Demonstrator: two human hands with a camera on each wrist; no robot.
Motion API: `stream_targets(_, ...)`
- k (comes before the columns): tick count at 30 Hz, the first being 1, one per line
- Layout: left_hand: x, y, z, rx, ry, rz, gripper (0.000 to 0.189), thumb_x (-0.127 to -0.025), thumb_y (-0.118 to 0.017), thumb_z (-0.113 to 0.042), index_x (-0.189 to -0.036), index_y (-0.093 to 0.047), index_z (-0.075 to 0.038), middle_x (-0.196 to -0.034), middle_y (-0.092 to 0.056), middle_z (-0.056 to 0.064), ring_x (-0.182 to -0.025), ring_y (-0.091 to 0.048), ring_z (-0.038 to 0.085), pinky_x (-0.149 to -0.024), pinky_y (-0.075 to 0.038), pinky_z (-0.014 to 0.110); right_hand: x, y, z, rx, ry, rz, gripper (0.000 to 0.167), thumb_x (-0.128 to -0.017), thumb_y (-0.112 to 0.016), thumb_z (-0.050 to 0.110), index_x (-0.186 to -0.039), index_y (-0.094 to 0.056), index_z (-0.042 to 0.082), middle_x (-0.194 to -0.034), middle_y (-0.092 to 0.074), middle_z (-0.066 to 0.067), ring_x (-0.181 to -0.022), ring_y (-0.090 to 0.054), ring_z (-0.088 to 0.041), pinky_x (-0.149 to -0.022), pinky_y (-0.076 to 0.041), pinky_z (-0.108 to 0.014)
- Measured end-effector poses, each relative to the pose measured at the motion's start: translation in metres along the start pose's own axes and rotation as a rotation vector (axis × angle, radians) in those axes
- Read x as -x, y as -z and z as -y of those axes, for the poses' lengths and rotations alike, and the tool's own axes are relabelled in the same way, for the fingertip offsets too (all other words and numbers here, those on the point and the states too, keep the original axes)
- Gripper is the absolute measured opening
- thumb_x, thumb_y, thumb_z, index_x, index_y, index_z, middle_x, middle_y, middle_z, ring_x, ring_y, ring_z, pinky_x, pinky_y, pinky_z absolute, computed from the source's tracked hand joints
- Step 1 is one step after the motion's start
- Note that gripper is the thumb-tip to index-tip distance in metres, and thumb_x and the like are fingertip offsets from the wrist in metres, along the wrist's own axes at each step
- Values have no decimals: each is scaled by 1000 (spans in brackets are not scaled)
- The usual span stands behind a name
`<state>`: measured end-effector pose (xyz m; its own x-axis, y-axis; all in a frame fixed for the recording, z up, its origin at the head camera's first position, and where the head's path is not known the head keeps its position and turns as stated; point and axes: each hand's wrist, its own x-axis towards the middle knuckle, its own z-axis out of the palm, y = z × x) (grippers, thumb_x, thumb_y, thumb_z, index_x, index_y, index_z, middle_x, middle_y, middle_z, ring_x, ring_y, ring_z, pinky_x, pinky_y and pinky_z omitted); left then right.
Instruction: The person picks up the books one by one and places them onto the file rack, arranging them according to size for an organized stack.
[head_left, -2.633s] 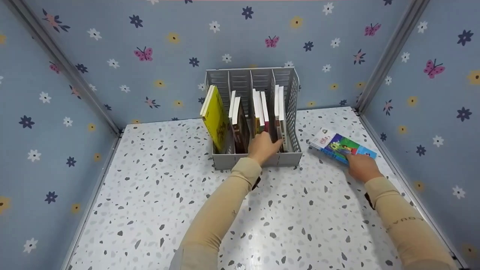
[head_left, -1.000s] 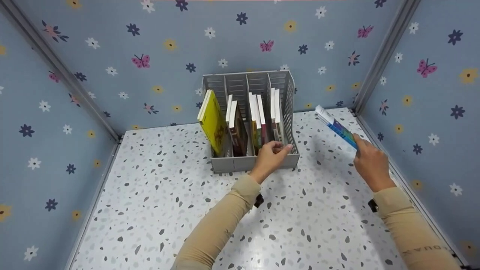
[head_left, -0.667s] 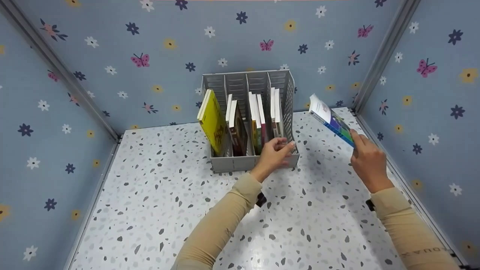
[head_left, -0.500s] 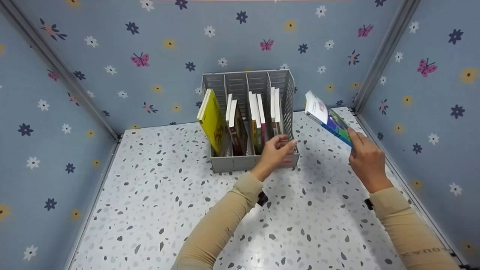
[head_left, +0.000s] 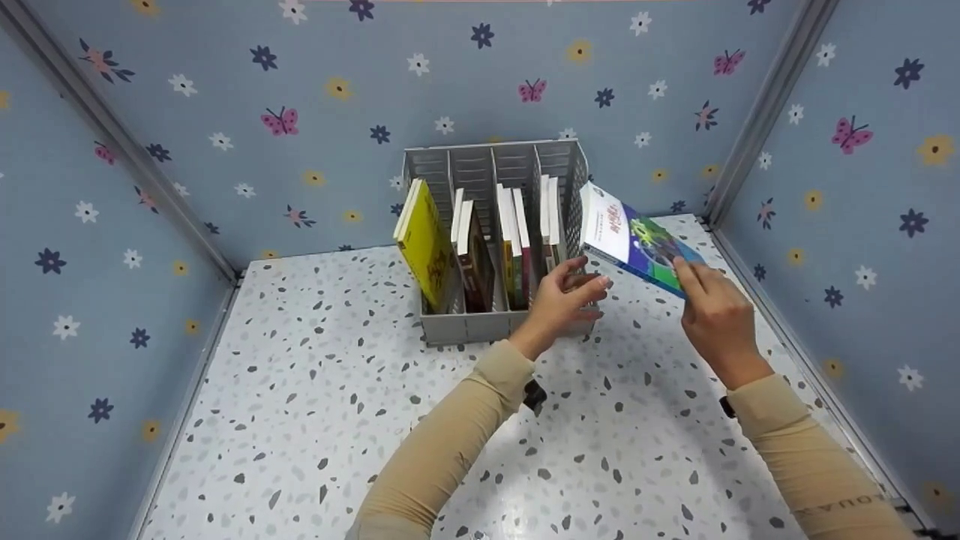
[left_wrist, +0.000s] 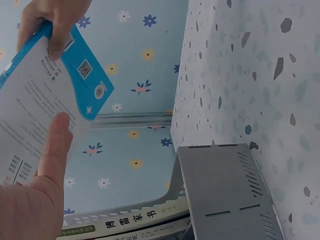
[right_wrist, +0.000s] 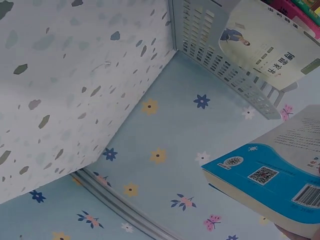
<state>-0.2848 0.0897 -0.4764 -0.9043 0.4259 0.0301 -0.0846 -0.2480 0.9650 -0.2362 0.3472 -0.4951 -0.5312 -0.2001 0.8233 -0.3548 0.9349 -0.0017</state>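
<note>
My right hand (head_left: 718, 322) grips a paperback book (head_left: 626, 240) by its near right end, thumb side on the colourful cover. The book is held tilted above the floor, its white end beside the rack's right wall. In the right wrist view its blue and white back cover (right_wrist: 280, 170) shows. My left hand (head_left: 564, 304) is in front of the grey book rack (head_left: 469, 328), fingers loosely spread below the book's white end. The left thumb (left_wrist: 57, 145) points at the book's back cover in the left wrist view; whether they touch I cannot tell.
Books stand in all the rack's compartments: yellow ones (head_left: 427, 247) at far left, dark brown ones (head_left: 480, 262), ones with red and yellow covers (head_left: 517, 247), and pale ones (head_left: 551, 217) at right. Flower-patterned walls (head_left: 225, 180) enclose the speckled white surface (head_left: 300, 390).
My right hand has lifted the book off the surface and brought it left towards the rack, turning its cover up. My left hand has left the rack's books and moved right, fingers spreading.
</note>
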Motion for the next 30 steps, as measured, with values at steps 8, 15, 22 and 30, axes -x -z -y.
stream_targets(8, 2, -10, -5, 59, -76, -11, 59, -104, -70, -13, -158, -46, -2, -136, -69, 23, -116, -77, 32, -98, -66, 45, -2, -2, 12, -10, 66, -49, 44, -97, -66, -10, -138, -72, 4, -118, -75, -31, -97, -73, -55, -84, -62, -67)
stream_targets(15, 8, -21, -10, 157, -91, -31, 62, -105, -68, -10, -161, -43, -5, -141, -68, 24, -120, -76, 33, -100, -65, 45, 0, -6, 18, 10, 112, -56, 46, -93, -68, -11, -135, -73, 4, -118, -76, -31, -97, -74, -54, -82, -62, -66)
stream_targets(22, 12, -25, -12, 197, -72, -48, 71, -106, -65, -8, -169, -33, -11, -152, -59, 23, -133, -69, 38, -103, -64, 43, 0, -10, 27, 20, 148, -57, 46, -92, -69, -9, -136, -74, 5, -119, -76, -31, -99, -75, -52, -83, -63, -65)
stream_targets(30, 14, -31, -16, 280, -63, -121, 71, -101, -66, 0, -166, -38, -7, -148, -63, 25, -130, -71, 41, -97, -65, 42, 0, -13, 30, -1, 138, -65, 47, -92, -70, -10, -137, -74, 5, -121, -76, -32, -104, -75, -52, -89, -63, -64)
